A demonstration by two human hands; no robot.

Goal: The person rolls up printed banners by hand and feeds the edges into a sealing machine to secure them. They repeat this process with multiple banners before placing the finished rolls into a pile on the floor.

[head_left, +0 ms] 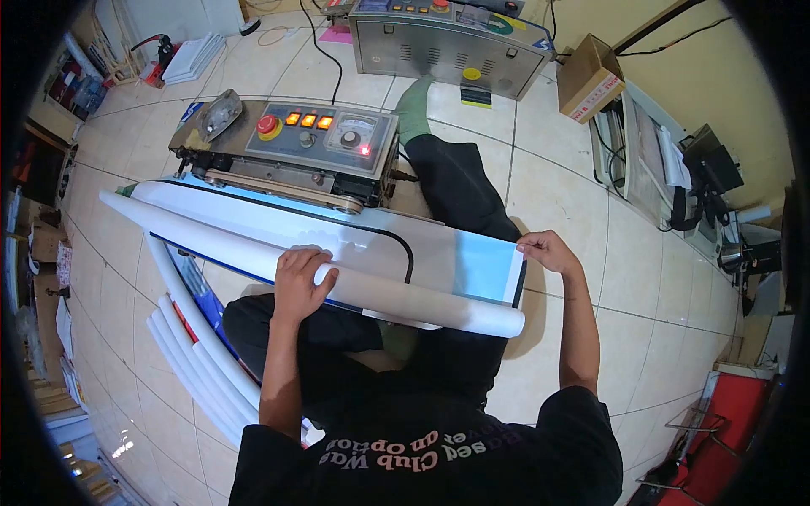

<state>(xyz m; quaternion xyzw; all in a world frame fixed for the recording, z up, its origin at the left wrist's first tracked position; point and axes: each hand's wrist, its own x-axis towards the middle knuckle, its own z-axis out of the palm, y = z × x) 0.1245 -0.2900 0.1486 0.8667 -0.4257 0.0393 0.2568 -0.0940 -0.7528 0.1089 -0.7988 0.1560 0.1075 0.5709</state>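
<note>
A long rolled white sheet (422, 305) lies slantwise across the person's lap, and a further white roll (202, 229) continues toward the left. My left hand (299, 282) is closed over the rolls near where they meet, its thumb beside a rolled end. Behind them a flat panel of white and light blue (481, 266), with a curved black line, reaches under a band sealing machine (287, 152). My right hand (546, 250) pinches the panel's right white edge between thumb and fingers. The panel's far edge is hidden beneath the machine.
The machine has lit orange switches, a dial and a red stop button (269, 127). Several white rolls (198, 363) lie on the tiled floor at left. A second metal machine (447, 55) and a cardboard box (591, 78) stand beyond. Cables cross the floor.
</note>
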